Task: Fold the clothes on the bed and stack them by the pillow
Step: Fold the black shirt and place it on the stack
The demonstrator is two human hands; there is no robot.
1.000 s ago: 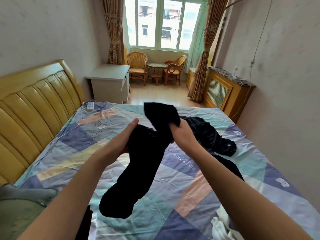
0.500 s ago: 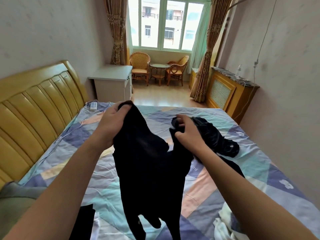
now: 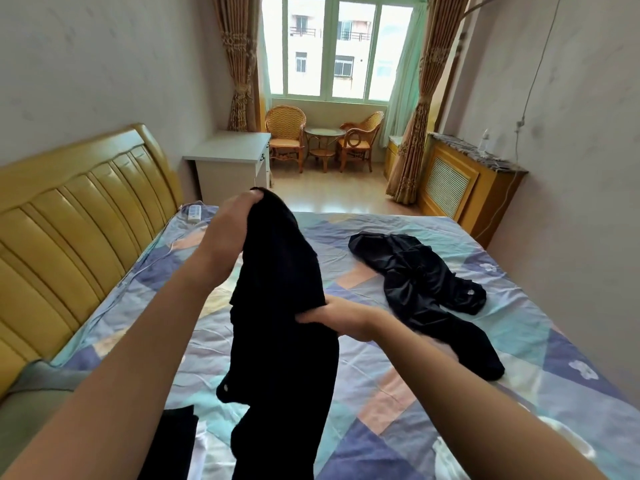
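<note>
A black garment (image 3: 280,341) hangs in the air over the bed (image 3: 433,393), its lower end reaching the bottom of the view. My left hand (image 3: 230,230) pinches its top edge, held high. My right hand (image 3: 343,318) grips its right side lower down, about the middle. A second black garment (image 3: 422,282) lies crumpled on the bed to the right. A dark folded piece (image 3: 173,441) shows at the bottom left next to a grey-green pillow (image 3: 31,407).
A yellow padded headboard (image 3: 76,216) runs along the left. A white remote (image 3: 194,213) lies at the bed's far left corner. Beyond the bed stand a white desk (image 3: 228,164), wicker chairs (image 3: 285,133) and a wooden radiator cover (image 3: 464,178).
My left hand has risen with the garment's top edge. My right hand has slid down from the top to the garment's side. The garment now hangs longer and straighter.
</note>
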